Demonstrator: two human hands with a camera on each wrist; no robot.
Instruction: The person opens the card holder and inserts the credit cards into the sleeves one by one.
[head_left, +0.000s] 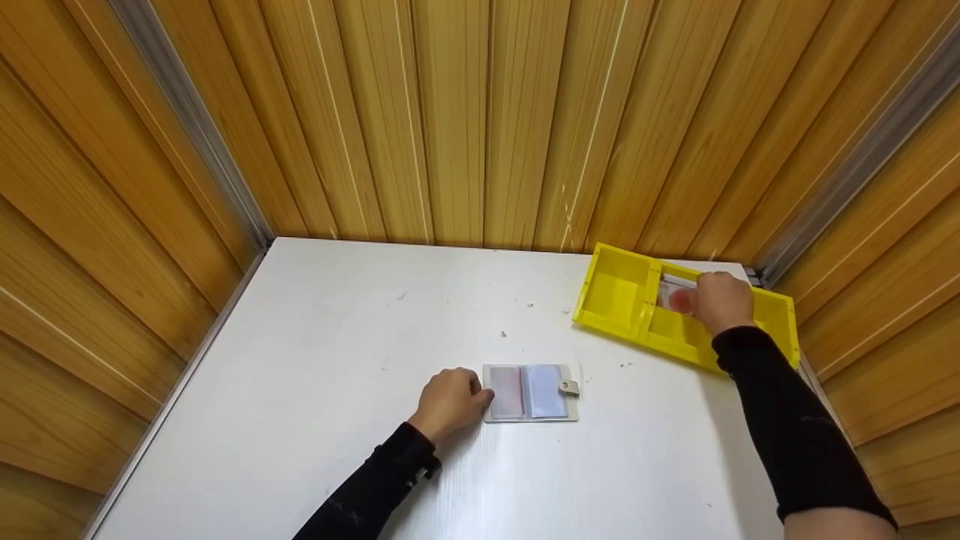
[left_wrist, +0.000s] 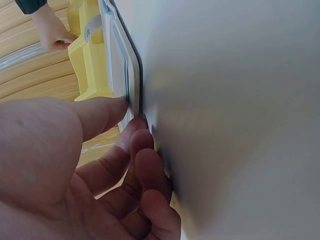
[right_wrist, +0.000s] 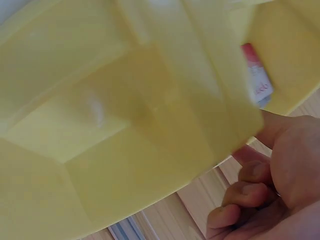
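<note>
An open card holder [head_left: 545, 390] with clear sleeves and a snap tab lies on the white table. At its left edge my left hand [head_left: 450, 401] pinches the cover; the left wrist view shows the thumb [left_wrist: 102, 115] on top and the index finger underneath. My right hand [head_left: 724, 300] reaches into the middle compartment of the yellow tray [head_left: 645, 330]. A card with a red round print [head_left: 681, 300] lies there beside the hand. In the right wrist view a red and white card [right_wrist: 259, 80] shows near the thumb, while the tray's wall hides the thumb and index tips.
The tray sits at an angle by the back right corner of the white table [head_left: 337, 322]. Wood-patterned panels [head_left: 450, 127] stand behind and at both sides, joined by grey metal posts [head_left: 195, 112]. The tray's left compartment [head_left: 616, 289] has bare yellow walls.
</note>
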